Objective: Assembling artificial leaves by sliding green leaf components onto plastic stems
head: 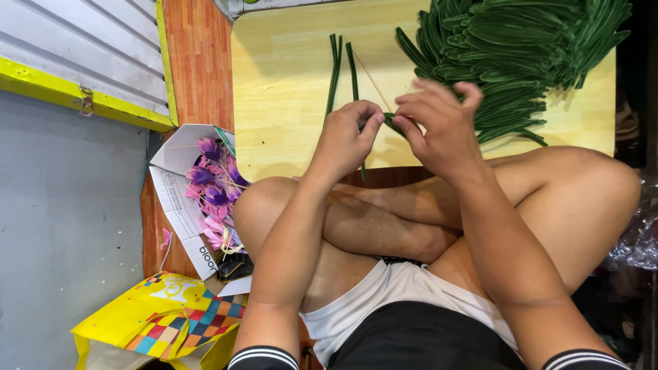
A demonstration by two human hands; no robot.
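Closest to the camera are the black shorts [425, 339] and white shirt hem [384, 288], with bare crossed legs [384, 226] just past them, person sitting cross-legged at a low yellow wooden table [288, 103].

Both forearms reach forward over the knees and the hands meet at the near edge of the table. Left hand [346, 140] is curled in, knuckles up, thumb and forefinger pinched shut on one end of a thin green stem [392, 123]. Right hand [439, 127] is right beside it, almost touching, its grip also pinched on that same stem with thumb and forefinger, while the other fingers fan up and out, loose. So the stem sits between the two hands, just above the table edge, mostly hidden by fingers.

A bare thin wooden stick [373, 81] runs diagonally away from the hands across the table. Just left of it lie a few finished green stems [336, 68], laid straight and apart from the rest. Top right of the table has a big heap of green stems [521, 48], close to the right hand.

Down on the floor to the left there's an open cardboard box [181, 205] full of purple and pink paper flowers [216, 188], and a yellow patterned bag [161, 322] near it.
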